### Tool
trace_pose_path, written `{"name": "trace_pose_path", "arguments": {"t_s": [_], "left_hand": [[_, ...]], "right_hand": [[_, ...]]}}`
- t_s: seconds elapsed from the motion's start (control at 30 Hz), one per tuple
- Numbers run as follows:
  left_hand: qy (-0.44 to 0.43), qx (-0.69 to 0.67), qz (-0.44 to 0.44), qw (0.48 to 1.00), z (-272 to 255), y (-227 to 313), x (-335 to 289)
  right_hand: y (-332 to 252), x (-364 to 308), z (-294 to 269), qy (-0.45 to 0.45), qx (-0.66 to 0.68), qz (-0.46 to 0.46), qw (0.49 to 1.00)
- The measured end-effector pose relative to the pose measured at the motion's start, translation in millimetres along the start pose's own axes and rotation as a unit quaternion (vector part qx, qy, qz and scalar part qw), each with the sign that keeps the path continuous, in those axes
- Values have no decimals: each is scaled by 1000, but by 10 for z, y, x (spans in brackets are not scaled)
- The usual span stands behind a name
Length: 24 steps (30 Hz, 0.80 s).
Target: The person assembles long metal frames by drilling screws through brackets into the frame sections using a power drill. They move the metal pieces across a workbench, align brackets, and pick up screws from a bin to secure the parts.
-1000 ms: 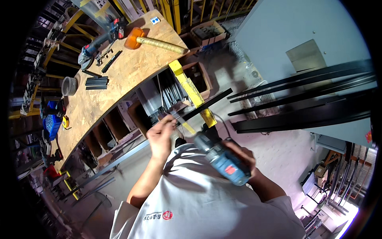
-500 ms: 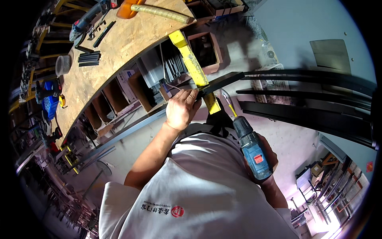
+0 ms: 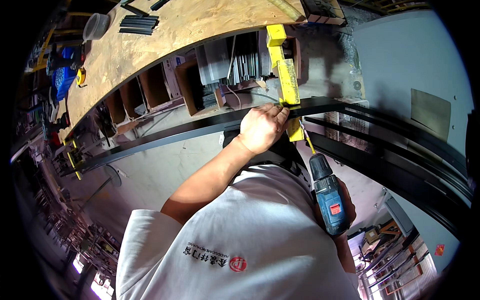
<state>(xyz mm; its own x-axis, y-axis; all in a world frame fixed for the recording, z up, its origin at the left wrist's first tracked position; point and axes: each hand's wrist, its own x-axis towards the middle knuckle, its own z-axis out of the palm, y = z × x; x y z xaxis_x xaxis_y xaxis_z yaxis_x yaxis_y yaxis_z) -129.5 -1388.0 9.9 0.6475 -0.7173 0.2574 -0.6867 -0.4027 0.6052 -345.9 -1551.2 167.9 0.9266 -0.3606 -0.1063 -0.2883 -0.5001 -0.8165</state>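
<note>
A long black metal profile (image 3: 200, 125) runs crosswise in front of me, resting on a yellow support bracket (image 3: 288, 82). My left hand (image 3: 263, 127) lies over the profile just left of the bracket, its fingers bent and pressed together on it; whether a small part is under the fingertips is hidden. My right hand (image 3: 348, 204) is wrapped round a blue and black cordless drill (image 3: 330, 202). The drill's long bit (image 3: 309, 142) points up and away, its tip close to the bracket's near end and below the profile.
A wooden workbench (image 3: 200, 30) curves across the far side, with black strips (image 3: 138, 24), a clear tub (image 3: 96, 26) and a yellow tape measure (image 3: 81, 76) on it. Cardboard boxes (image 3: 192, 85) stand beneath. More black profiles (image 3: 390, 145) extend to the right.
The whole view has swung, so bench and bracket appear further right. My left hand stays on the profile by the bracket. The drill remains in my right hand, low beside the bracket.
</note>
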Motion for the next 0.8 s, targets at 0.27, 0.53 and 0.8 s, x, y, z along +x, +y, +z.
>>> {"name": "trace_pose_path", "arguments": {"t_s": [0.27,0.53,0.8], "left_hand": [[-16,-5,-2,1000,-6,9,22],[-22,7,-6,1000,9,11,8],[-25,7,-13,1000,2,28,15]], "right_hand": [[-47,13,20,-10,-32,5,999],[-23,-12,47,9,-41,20,999],[-59,29,30,5,-36,-18,999]]}}
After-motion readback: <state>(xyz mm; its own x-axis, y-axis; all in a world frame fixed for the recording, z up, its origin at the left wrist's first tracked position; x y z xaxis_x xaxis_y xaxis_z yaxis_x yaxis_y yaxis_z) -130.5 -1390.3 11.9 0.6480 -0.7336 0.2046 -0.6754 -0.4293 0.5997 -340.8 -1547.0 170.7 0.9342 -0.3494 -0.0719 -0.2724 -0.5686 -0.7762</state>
